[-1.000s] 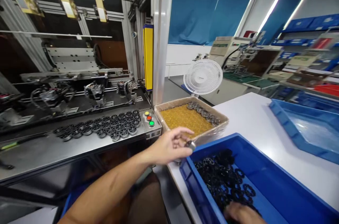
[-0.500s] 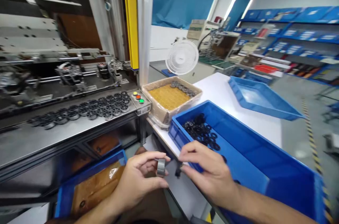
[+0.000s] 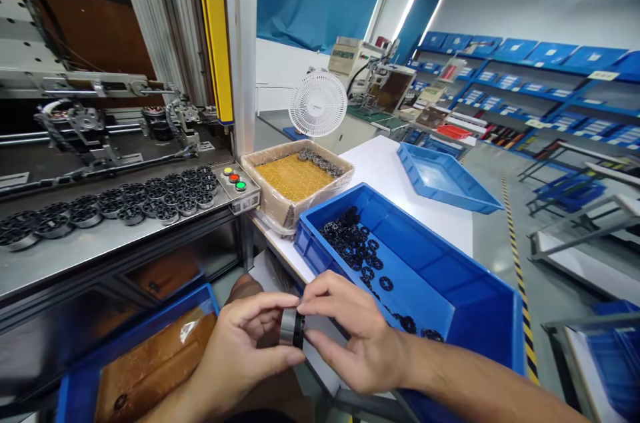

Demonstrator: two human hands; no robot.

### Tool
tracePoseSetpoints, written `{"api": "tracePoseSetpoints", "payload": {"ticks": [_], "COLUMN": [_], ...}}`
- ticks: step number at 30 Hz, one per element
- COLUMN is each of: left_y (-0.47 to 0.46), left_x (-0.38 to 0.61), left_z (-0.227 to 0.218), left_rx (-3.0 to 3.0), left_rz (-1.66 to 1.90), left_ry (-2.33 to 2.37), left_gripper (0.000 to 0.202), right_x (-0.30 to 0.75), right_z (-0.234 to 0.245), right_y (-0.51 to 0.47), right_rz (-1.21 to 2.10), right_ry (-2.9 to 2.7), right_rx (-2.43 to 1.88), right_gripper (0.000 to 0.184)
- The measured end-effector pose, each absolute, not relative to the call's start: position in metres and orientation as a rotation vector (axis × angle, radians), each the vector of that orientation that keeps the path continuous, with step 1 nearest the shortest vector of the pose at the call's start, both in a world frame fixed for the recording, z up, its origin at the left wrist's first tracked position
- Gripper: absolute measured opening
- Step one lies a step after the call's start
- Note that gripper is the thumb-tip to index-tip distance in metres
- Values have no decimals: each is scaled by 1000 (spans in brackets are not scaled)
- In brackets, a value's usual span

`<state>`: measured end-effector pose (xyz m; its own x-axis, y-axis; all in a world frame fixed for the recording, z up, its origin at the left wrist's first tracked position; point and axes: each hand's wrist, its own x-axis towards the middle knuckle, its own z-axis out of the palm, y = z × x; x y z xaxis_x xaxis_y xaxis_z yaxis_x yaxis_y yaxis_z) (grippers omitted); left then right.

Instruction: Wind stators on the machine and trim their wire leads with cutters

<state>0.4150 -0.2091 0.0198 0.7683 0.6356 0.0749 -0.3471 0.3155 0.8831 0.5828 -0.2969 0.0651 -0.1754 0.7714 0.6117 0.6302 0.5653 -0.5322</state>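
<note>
My left hand (image 3: 240, 349) pinches a small grey metal ring (image 3: 288, 327) between thumb and fingers, low in the middle of the view. My right hand (image 3: 350, 336) presses a thin black plastic ring (image 3: 299, 332) against the metal ring's right side. Both hands meet just in front of the near corner of a blue bin (image 3: 450, 289), which holds several loose black rings (image 3: 353, 243).
A cardboard tray (image 3: 280, 206) with a yellow grid insert and a row of metal rings stands behind the bin. Rows of assembled rings (image 3: 125, 199) lie on the steel machine bench (image 3: 100, 249) at left, beside a three-button panel (image 3: 234, 178). An empty blue tray (image 3: 443, 176) and a white fan (image 3: 317, 103) stand farther back.
My left hand came back from the cardboard tray with the metal ring, and my right hand rose out of the bin with a black ring. The two parts now touch.
</note>
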Motion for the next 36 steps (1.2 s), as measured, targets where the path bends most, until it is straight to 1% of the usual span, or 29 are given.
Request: {"api": "tracePoseSetpoints", "payload": {"ticks": [2,3,6,8,10,13,16,21,27,32,36], "left_y": [-208,-207,-207,-207,-207,-207,-207,-209,-208,-214,-226], "left_x": [414,413,412,412,413,415,416,415,412,405,402], "left_z": [22,23,24,24,23,22,22,23,22,17,15], "left_rx": [1068,1065,1051,1039,1026,1003,992,1001,1000,1035,1202], "left_rz": [686,693,689,676,665,667,665,657,627,556,626], "left_ry": [328,336,343,328,310,299,288,281,319,455,659], "left_gripper": [50,49,48,50,51,51,50,48,52,49,49], "right_x": [584,585,586,587,588,589,589,588,591,590,584], "right_z": [64,63,60,60,59,59,59,60,62,61,53], "right_y": [-297,-297,-295,-295,-294,-294,-293,-293,-293,-293,-290], "right_rz": [178,128,-93,-163,-150,-138,-193,-224,-291,-424,-541], "right_ry": [-1949,-1981,-2050,-2064,-2067,-2084,-2078,-2059,-2109,-2162,-2174], "right_rx": [-1105,-1097,-1087,-1087,-1076,-1064,-1074,-1065,-1041,-995,-973], "right_gripper": [47,49,41,39,40,37,33,32,31,30,31]}}
